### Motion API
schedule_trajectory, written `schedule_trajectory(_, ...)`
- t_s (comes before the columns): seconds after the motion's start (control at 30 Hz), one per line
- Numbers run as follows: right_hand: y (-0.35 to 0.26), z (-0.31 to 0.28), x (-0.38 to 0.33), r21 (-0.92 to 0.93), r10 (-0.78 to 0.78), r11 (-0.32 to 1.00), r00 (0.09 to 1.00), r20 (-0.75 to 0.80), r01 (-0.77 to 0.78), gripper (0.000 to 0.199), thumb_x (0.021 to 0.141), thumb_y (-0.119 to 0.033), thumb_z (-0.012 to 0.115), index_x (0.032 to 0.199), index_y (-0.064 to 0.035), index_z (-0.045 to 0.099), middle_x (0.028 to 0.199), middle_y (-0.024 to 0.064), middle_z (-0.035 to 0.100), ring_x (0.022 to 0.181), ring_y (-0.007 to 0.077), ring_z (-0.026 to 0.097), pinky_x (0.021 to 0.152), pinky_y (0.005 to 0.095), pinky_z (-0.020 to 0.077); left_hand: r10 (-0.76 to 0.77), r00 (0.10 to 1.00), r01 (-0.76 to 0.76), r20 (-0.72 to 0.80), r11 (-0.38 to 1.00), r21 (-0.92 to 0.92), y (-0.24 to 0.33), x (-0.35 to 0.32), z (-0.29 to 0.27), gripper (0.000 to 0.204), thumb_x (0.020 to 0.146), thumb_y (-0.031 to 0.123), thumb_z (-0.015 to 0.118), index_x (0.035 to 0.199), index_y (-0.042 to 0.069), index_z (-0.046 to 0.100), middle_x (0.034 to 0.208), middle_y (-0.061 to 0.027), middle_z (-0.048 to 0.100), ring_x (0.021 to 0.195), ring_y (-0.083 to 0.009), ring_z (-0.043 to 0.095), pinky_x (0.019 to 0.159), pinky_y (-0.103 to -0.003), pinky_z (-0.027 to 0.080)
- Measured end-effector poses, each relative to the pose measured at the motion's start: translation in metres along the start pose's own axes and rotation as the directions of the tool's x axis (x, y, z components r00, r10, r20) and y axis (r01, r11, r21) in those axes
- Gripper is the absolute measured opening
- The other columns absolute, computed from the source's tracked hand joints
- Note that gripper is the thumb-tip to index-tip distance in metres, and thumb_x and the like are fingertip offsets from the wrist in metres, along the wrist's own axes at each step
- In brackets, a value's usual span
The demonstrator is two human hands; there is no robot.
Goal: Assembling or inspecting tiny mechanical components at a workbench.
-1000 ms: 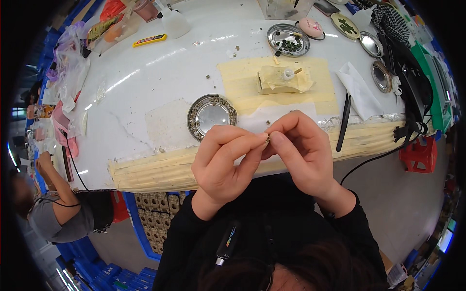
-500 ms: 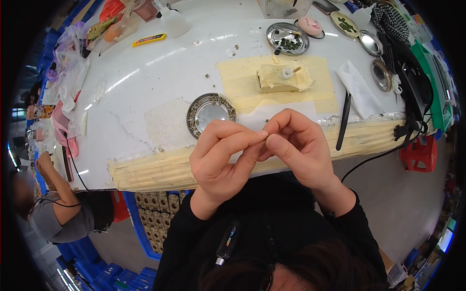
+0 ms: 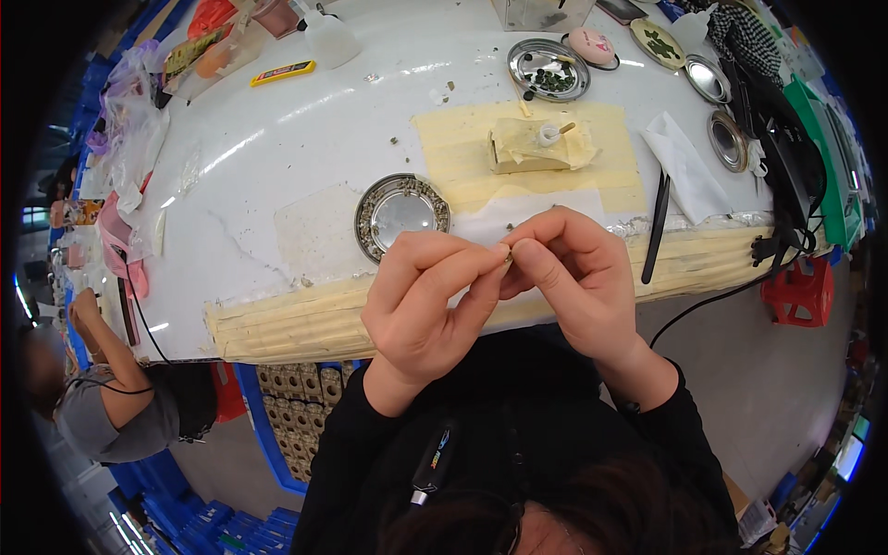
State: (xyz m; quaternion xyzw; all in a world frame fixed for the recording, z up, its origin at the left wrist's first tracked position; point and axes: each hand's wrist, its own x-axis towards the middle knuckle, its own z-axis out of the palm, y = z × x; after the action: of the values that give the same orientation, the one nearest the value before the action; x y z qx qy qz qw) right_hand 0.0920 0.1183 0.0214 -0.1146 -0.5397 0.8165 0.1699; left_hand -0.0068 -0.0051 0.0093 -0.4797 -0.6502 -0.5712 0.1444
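Observation:
My left hand (image 3: 427, 301) and my right hand (image 3: 581, 285) meet fingertip to fingertip above the near edge of the table. Between the pinched thumbs and forefingers shows a sliver of a tiny brownish piece (image 3: 508, 256), mostly hidden and too small to name. Just beyond my left hand sits a round metal dish (image 3: 403, 222) with small greyish bits around its inner rim. Past my right hand, a tape-wrapped block (image 3: 518, 165) carries a small white cup (image 3: 549, 135) with a stick in it.
A metal dish of dark green pieces (image 3: 573, 91) stands at the far side. Right of my hands lie black tweezers (image 3: 655, 231) and a folded white tissue (image 3: 684, 171). A yellow box cutter (image 3: 283, 74) lies far left. Another person's arm (image 3: 116, 347) rests at the left.
My joined fingertips have shifted very slightly, and the tiny piece between them shows a little more. My right thumb has moved up a bit. The things on the table stay put.

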Motion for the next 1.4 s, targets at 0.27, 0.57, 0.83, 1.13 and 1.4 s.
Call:
schedule_trajectory(0.27,0.002,-0.005,0.006,-0.818,-0.658,0.217,0.699,0.280,0.532,0.012,0.082,0.002,0.071,0.092,0.0016,0.066,0.081,0.0100,0.070,0.071,0.0169,0.070,0.061,0.0264,0.0558,0.161,0.987,-0.159,0.012,0.955,0.249,0.000,-0.004,0.008,0.031,0.065,-0.011,0.075,0.095,-0.004,0.069,0.085,-0.0094,0.064,0.071,-0.0218,0.061,0.058,-0.029,0.048)
schedule_trajectory(0.57,0.005,-0.005,0.003,-0.251,-0.149,0.960,0.986,-0.075,0.126,0.010,0.089,-0.003,0.067,0.094,0.0027,0.061,0.081,0.0069,0.070,0.073,0.0099,0.068,0.066,0.0239,0.0550,0.027,1.000,-0.027,0.005,0.987,0.158,-0.002,-0.001,0.008,0.027,0.067,-0.009,0.076,0.092,-0.003,0.070,0.082,-0.0085,0.063,0.069,-0.0209,0.061,0.057,-0.028,0.049)
schedule_trajectory(0.83,-0.002,-0.009,0.004,-0.391,-0.115,0.915,0.993,-0.001,0.105,0.013,0.090,-0.008,0.067,0.092,0.0035,0.061,0.079,0.0064,0.069,0.072,0.0068,0.066,0.066,0.0207,0.0530,0.006,1.000,-0.008,0.014,0.993,0.116,-0.002,-0.001,0.007,0.024,0.069,-0.008,0.077,0.091,0.000,0.070,0.082,-0.0075,0.063,0.069,-0.0191,0.061,0.059,-0.028,0.049)
schedule_trajectory(1.13,-0.008,-0.011,0.005,-0.540,-0.203,0.816,0.977,0.063,0.205,0.010,0.090,-0.006,0.066,0.090,0.0029,0.063,0.075,0.0048,0.067,0.070,0.0076,0.066,0.063,0.0219,0.0539,0.013,0.999,-0.017,0.042,0.994,0.111,-0.003,-0.001,0.006,0.026,0.068,-0.007,0.078,0.092,0.000,0.071,0.081,-0.0072,0.062,0.068,-0.0188,0.060,0.056,-0.027,0.048)
schedule_trajectory(1.4,-0.005,-0.010,0.004,-0.309,-0.079,0.949,0.997,-0.020,0.069,0.009,0.089,-0.005,0.066,0.090,0.0034,0.062,0.074,0.0067,0.067,0.072,0.0103,0.069,0.066,0.0231,0.0559,-0.008,0.999,0.004,0.050,0.997,0.079,-0.002,0.001,0.005,0.027,0.068,-0.008,0.077,0.093,-0.001,0.071,0.081,-0.0075,0.062,0.068,-0.0187,0.060,0.056,-0.028,0.048)
